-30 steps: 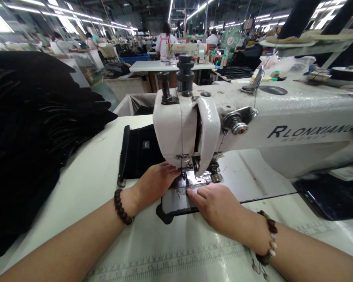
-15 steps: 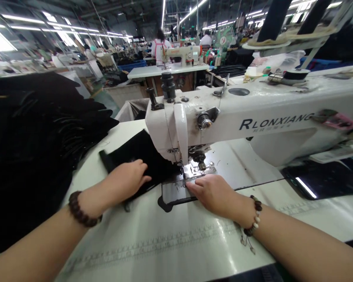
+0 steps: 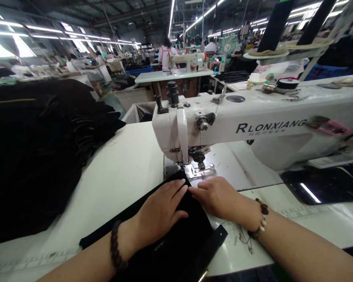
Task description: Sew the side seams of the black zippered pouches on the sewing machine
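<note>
A black fabric piece (image 3: 194, 219) lies on the sewing machine table, with one corner at the presser foot (image 3: 182, 167). My left hand (image 3: 160, 207) rests flat on top of it, fingers stretched toward the needle area and thumb apart. Close by on the right, my right hand (image 3: 216, 194) has its fingers drawn together, fingertips closed at the fabric's right edge. Just ahead of both hands stands the head of the white sewing machine (image 3: 170, 131). A metal edge guide (image 3: 204, 171) sits right of the foot. My left forearm hides part of the fabric.
A tall stack of black fabric (image 3: 32, 156) fills the left side. On the right lies a dark phone (image 3: 314, 186). Thread cones (image 3: 275, 27) stand on a rack above the machine. Beyond, a person (image 3: 167, 53) is at another sewing machine (image 3: 188, 60).
The black fabric has come from left of the machine head to the front of the foot, and its orientation differs. My left hand has moved right and now lies flat on it.
</note>
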A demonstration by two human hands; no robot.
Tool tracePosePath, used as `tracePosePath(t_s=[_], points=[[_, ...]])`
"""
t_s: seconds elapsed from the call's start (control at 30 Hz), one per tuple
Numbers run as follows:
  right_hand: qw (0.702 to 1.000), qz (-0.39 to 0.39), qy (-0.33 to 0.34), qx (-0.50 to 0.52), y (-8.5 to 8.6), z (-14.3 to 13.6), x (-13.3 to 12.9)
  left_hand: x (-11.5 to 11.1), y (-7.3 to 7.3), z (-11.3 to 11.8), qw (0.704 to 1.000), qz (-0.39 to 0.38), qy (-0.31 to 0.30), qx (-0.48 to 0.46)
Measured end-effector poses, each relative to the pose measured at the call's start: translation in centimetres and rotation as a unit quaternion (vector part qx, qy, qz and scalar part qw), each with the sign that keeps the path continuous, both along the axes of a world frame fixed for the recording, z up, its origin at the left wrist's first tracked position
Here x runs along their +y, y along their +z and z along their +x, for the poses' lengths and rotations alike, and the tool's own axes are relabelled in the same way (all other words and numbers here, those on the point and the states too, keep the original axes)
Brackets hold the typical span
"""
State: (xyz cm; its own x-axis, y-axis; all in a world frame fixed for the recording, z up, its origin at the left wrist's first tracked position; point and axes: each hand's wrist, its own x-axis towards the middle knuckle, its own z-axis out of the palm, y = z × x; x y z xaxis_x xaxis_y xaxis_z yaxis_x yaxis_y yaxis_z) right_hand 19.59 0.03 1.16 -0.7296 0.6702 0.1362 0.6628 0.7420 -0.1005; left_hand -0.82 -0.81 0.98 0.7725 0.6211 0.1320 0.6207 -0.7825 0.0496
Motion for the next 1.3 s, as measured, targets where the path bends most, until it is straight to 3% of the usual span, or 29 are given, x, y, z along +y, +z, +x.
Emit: tracePosePath(t_s=[0.17, 0.47, 0.73, 0.83, 0.9, 1.0, 1.1, 1.2, 1.27, 1.3], points=[[0.998, -0.065, -0.007, -0.013, -0.1, -0.6, -0.4, 0.7, -1.2, -1.6, 0.998, -0.012, -0.060, -0.005], [0.995, -0.089, -0.030, -0.034, 0.1, -1.4, -1.4, 2.6, 0.7, -1.7, 0.990, -0.129, -0.063, -0.001], [0.991, -0.115, -0.058, -0.031, 0.4, -2.1, -1.1, 4.3, -0.3, -2.3, 0.987, -0.119, -0.104, 0.018], [0.983, -0.169, -0.068, -0.013, 1.7, -1.5, -1.3, 4.4, 0.7, -2.1, 0.988, -0.108, -0.107, 0.034], [0.969, -0.240, -0.057, 0.029, 2.9, -0.5, -2.2, 2.9, 2.2, -1.8, 0.989, -0.095, -0.091, 0.061], [0.924, -0.356, -0.059, 0.124, 4.2, 1.3, -5.0, -1.8, 4.3, -1.5, 0.991, -0.082, -0.067, 0.080], [0.854, -0.440, -0.111, 0.254, 3.9, 1.9, -8.2, -6.9, 4.2, -1.9, 0.995, -0.033, -0.075, 0.059], [0.725, -0.547, -0.147, 0.390, 2.3, 1.0, -10.3, -9.6, 2.1, -2.2, 0.997, 0.054, -0.038, 0.051], [0.640, -0.594, -0.164, 0.458, 1.2, 0.2, -10.8, -9.8, 0.9, -2.1, 0.995, 0.097, -0.001, 0.033], [0.613, -0.604, -0.166, 0.481, 0.8, -0.2, -10.9, -9.6, 0.6, -2.0, 0.994, 0.111, 0.011, 0.019]])
